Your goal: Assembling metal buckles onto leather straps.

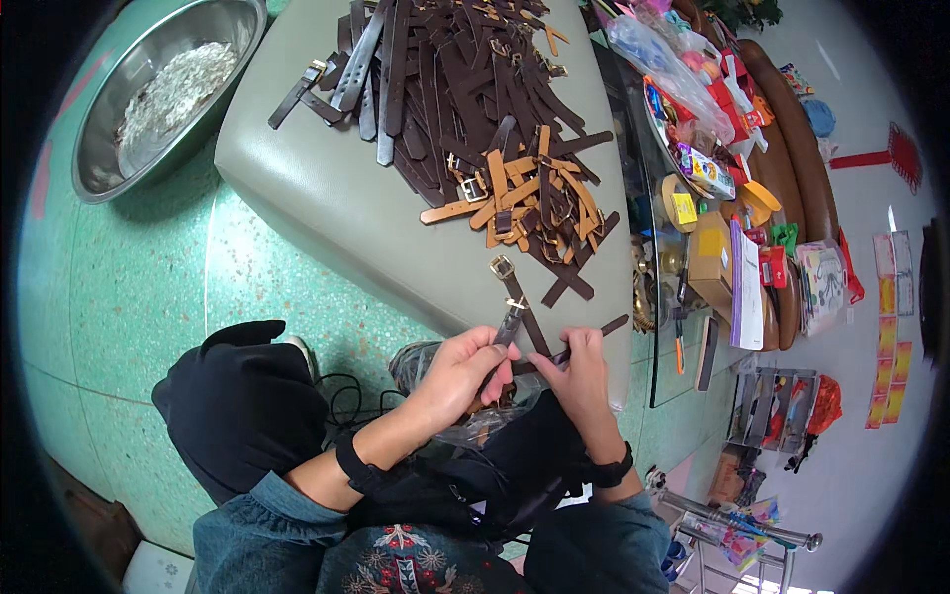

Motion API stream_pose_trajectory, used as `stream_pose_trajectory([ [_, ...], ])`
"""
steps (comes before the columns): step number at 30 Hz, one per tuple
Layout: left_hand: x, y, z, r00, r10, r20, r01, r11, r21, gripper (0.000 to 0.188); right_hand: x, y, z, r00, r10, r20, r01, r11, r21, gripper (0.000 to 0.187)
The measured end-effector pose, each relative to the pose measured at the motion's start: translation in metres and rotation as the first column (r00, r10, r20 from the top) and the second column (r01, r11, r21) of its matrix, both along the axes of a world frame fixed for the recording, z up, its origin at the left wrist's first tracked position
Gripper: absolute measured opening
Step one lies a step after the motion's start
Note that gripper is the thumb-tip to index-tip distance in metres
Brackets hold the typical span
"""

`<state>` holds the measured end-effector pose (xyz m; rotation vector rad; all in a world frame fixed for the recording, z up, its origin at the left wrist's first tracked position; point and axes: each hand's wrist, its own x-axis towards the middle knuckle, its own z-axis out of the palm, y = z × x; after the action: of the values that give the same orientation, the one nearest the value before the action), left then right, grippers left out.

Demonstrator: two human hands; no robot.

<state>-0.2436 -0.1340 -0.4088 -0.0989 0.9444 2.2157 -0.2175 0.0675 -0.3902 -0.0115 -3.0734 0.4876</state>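
Pinched between the thumb and fingers of my left hand (457,374) is a dark leather strap with a gold-coloured buckle (511,319), its buckle end pointing up and away. My right hand (577,378) grips a thin dark strap (615,325) that sticks out past its fingers on the right. Whether the two hands hold parts of one strap I cannot tell. Just beyond them a brown buckled strap (526,315) lies on the grey padded seat (327,198). Farther off is a big heap of dark brown straps (465,89), with tan buckled straps (490,210) at its near side.
A metal basin (91,148) with crumpled silvery material stands on the green floor at far left. To the right, a dark glass-topped table (643,287) bears a cardboard box (710,262), papers and packages. Clear plastic (475,428) lies by my lap.
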Motion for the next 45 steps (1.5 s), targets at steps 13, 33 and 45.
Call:
stream_pose_trajectory([
  [13, -0.002, -0.007, 0.009, 0.999, 0.034, -0.012, -0.035, 0.999, -0.033, 0.021, -0.063, -0.016, 0.025, 0.991, 0.128, 0.040, -0.128, 0.992, 0.006, 0.014],
  [33, -0.006, -0.013, -0.003, 0.981, 0.192, 0.039, -0.191, 0.981, -0.028, 0.022, -0.083, -0.065, 0.056, 0.959, -0.224, -0.170, 0.065, 0.765, -0.641, 0.010],
  [45, 0.026, -0.008, 0.008, 0.980, -0.104, -0.168, 0.052, 0.956, -0.288, 0.021, 0.015, -0.003, 0.038, 0.834, -0.049, 0.549, 0.532, 0.331, -0.779, 0.015],
])
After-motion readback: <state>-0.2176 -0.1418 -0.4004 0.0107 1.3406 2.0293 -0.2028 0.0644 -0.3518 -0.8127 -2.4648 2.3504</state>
